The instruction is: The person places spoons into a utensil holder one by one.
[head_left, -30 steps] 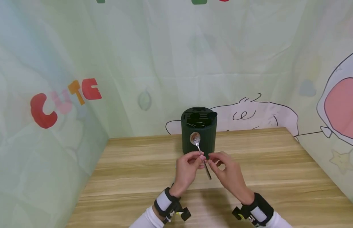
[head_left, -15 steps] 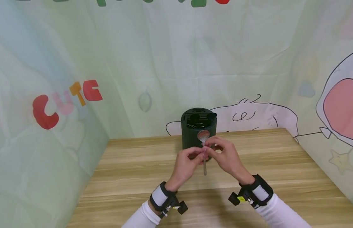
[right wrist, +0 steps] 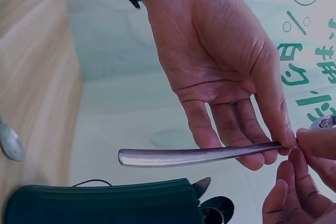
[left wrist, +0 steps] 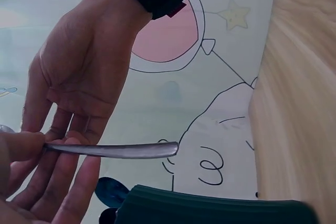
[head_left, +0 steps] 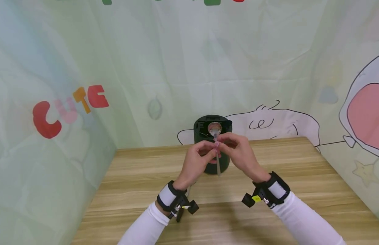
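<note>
A metal spoon is held bowl up before the dark green utensil holder. My left hand pinches its handle between thumb and fingers. Just above that grip, my right hand pinches the same spoon near the neck, so the two hands meet. From the head view, the bowl overlaps the holder's opening; I cannot tell whether it touches. The left wrist view shows the bare handle end pointing away from the fingers.
Dark utensils stand in the holder. Another utensil with a silver bowl lies on the wooden table, partly hidden under my left wrist in the head view. A printed curtain rises behind the table.
My right hand, earlier beside the spoon, has come to pinch it along with the left. Both hands have carried the spoon up and forward; it now stands more upright.
</note>
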The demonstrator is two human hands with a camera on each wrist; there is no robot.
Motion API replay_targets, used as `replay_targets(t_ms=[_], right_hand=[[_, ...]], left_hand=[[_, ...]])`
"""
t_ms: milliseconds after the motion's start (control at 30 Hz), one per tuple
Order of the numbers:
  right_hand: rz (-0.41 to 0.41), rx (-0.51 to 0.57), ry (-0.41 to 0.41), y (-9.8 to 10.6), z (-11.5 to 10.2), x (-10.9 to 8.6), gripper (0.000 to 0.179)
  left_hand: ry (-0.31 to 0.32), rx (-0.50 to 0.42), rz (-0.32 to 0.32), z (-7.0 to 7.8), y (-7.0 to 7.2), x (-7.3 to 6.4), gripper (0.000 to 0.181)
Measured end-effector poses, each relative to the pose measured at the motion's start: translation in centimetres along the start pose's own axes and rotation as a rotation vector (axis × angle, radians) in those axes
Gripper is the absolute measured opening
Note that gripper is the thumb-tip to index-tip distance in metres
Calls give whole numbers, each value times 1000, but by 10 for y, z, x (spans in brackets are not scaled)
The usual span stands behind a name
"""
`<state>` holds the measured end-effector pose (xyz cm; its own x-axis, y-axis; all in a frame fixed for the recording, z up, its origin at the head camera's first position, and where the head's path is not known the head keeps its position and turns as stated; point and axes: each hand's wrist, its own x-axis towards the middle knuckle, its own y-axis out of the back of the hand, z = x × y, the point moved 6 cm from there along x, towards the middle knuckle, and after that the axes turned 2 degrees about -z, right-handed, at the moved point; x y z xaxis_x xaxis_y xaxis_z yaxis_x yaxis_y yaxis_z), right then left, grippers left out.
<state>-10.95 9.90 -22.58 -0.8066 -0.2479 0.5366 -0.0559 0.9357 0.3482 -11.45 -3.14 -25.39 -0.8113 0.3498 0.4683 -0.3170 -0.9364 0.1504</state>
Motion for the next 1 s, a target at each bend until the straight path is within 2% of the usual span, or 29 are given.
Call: replay_targets(t_ms=[133, 467, 667, 833, 1000], right_hand=[[13, 18, 10, 3, -4, 12, 14], [34, -35, 50, 10, -10, 38, 14], [37, -58, 78, 12, -17, 48, 14], [44, -71, 64, 15, -22, 58, 16], [53, -73, 89, 18, -4, 73, 13]], left_hand=[[-22, 31, 8, 7, 5, 12, 14], [-72, 128, -11, 16, 19, 41, 13], [-78, 140, -2, 23, 24, 52, 13], [-97, 149, 12, 29, 26, 61, 12], [-121, 177, 28, 34, 29, 68, 11]])
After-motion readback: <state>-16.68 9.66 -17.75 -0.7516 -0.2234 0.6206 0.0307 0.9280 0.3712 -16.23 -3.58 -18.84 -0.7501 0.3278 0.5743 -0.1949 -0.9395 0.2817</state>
